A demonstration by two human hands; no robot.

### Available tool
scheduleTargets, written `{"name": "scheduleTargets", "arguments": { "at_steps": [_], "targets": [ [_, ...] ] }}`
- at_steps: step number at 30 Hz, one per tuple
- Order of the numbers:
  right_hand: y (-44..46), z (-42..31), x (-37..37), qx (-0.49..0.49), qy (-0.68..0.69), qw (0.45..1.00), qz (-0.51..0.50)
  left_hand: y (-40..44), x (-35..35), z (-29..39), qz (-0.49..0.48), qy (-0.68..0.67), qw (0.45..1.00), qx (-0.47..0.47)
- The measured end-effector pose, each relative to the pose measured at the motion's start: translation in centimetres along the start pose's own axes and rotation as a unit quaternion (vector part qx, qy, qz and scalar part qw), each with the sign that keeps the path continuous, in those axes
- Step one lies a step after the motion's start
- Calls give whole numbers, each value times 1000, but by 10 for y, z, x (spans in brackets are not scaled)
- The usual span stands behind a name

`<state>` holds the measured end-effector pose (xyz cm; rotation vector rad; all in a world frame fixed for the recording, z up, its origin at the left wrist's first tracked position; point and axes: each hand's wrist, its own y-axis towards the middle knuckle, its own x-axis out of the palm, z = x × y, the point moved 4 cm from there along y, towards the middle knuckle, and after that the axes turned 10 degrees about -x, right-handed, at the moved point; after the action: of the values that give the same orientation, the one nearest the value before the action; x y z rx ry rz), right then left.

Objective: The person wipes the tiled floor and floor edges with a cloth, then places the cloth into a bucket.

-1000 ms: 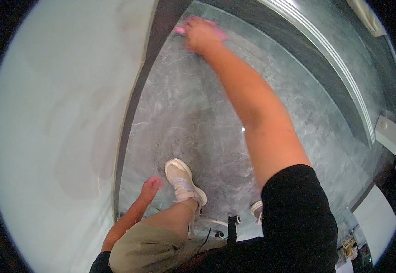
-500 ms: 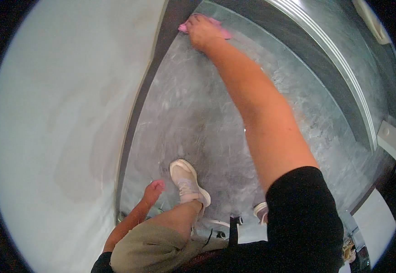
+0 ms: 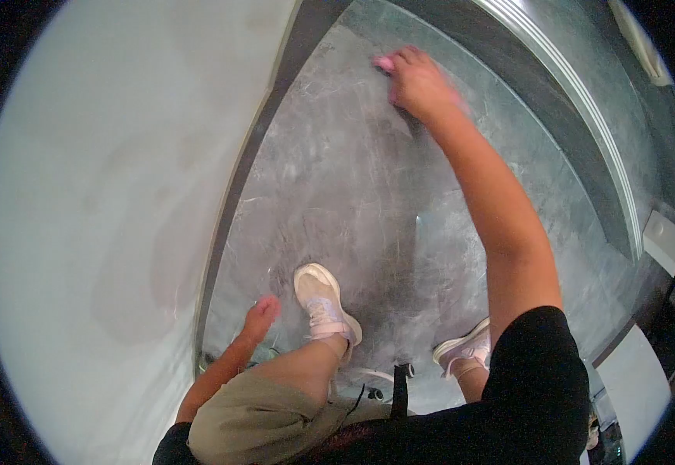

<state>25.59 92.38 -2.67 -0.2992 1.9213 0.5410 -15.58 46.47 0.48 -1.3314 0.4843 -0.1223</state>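
Note:
My right hand [image 3: 421, 84] is stretched far forward, closed over a pink cloth [image 3: 384, 63] against the grey floor [image 3: 337, 186]. A bit of the cloth pokes out to the left of the fingers, and more pink shows blurred along the hand's right side. Low on the left, my left hand [image 3: 261, 318] hangs beside my leg with its fingers curled in. It is close to my shoe, and whether anything sits inside it is hidden.
A white wall [image 3: 112, 178] with a dark skirting [image 3: 238, 178] bounds the left. A curved step edge with pale strips [image 3: 578, 85] bends along the right. My shoes [image 3: 322, 298] stand on the floor. Small casters [image 3: 376, 394] show behind me. A white box [image 3: 665, 236] is at far right.
My right hand has swept the pink cloth rightward and slightly back, away from the corner by the skirting. More of my right shoe now shows. The left hand has barely shifted.

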Motion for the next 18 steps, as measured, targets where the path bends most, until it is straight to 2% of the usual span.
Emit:
{"name": "scheduleTargets", "arguments": {
  "at_steps": [2,4,6,11,14,16,17,18],
  "targets": [
    [42,-18,12,10,-18,998,-55,5,5,-24,-30,-71,996,-45],
    [82,-24,42,33,2,997,-69,-1,7,-9,-22,-45,998,-41],
    [116,-32,54,-22,-59,995,-82,5,9,-1,-18,-18,999,-37],
    [63,-11,26,40,34,997,-56,15,8,11,-32,-9,998,54],
    [-13,10,-24,8,14,999,-29,2,6,32,-20,-64,996,53],
    [-61,22,-52,75,25,993,-86,8,1,20,-13,-49,997,50],
    [-74,25,-56,74,24,993,-86,11,1,10,-9,-29,999,43],
    [-83,24,-60,45,14,998,-44,11,3,-1,-10,-31,999,41]
  ]
}}
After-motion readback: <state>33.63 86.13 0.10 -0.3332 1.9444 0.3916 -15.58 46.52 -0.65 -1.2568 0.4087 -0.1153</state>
